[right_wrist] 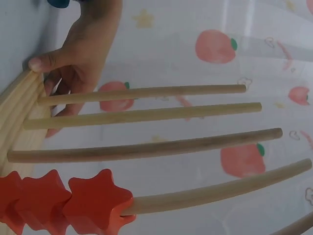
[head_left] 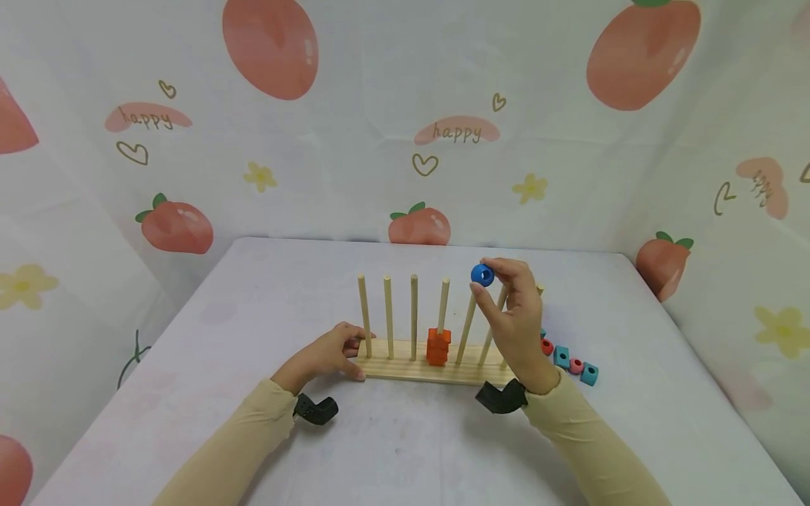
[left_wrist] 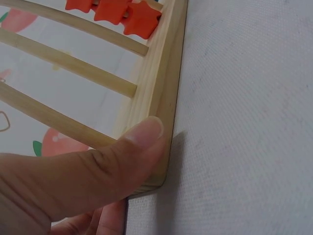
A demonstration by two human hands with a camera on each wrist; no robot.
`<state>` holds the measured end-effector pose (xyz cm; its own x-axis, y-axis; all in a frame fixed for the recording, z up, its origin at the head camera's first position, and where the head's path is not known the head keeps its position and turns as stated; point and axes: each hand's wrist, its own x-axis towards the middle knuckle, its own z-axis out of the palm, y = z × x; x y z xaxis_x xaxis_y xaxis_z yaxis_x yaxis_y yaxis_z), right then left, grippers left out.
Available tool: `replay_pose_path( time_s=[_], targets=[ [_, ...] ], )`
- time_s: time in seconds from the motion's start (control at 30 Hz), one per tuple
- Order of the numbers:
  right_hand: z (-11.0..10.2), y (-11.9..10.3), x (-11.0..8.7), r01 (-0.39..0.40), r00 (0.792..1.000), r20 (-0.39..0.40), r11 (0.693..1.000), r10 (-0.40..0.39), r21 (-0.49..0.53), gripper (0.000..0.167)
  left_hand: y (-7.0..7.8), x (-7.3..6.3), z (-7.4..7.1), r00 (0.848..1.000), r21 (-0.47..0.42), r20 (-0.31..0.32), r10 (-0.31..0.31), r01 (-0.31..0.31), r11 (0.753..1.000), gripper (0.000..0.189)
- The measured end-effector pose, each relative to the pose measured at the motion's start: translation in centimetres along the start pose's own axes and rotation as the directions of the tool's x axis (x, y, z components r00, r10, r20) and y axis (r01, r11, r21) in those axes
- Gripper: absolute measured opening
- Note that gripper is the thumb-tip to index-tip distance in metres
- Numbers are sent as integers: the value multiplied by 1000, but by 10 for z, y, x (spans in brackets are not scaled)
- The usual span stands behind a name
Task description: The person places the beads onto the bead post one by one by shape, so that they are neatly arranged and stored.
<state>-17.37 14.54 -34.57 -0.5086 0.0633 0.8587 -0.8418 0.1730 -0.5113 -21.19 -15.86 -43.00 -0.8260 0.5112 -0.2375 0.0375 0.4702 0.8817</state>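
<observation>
The left hand [head_left: 325, 353] grips the base [head_left: 401, 370] by its end, best firmly enough to prevent wobble; orange stars [head_left: 439, 348] sit low on the fourth peg [head_left: 444, 302]; near the tip of the fifth peg [head_left: 467, 327], the right hand [head_left: 519, 323] pinches the blue bead [head_left: 477, 276], its hole probably best turned squarely onto the peg.

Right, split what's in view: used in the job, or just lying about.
In use:
blue bead, pinched by the right hand
pegged board, gripped by the left hand
orange stars, stacked on one peg

Lying about:
loose beads, on the right, perhaps for later
thin cord, at far left
</observation>
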Motion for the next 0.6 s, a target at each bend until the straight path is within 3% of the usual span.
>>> replay_pose_path(
  time_s=[0.4, 0.5, 0.6],
  targets=[
    [1, -4, 1, -162, 987, 29, 983, 160, 80, 30, 2, -2, 0, 1000, 0, -2, -9, 9, 1000, 72],
    [1, -5, 0, -237, 971, 39, 969, 234, 71, 29, 3, -2, 0, 1000, 3, -1, -9, 9, 1000, 72],
    [2, -6, -2, -342, 939, 45, 937, 340, 73, 27, 3, -2, 0, 1000, 13, 1, -4, 4, 1000, 72]
  ],
)
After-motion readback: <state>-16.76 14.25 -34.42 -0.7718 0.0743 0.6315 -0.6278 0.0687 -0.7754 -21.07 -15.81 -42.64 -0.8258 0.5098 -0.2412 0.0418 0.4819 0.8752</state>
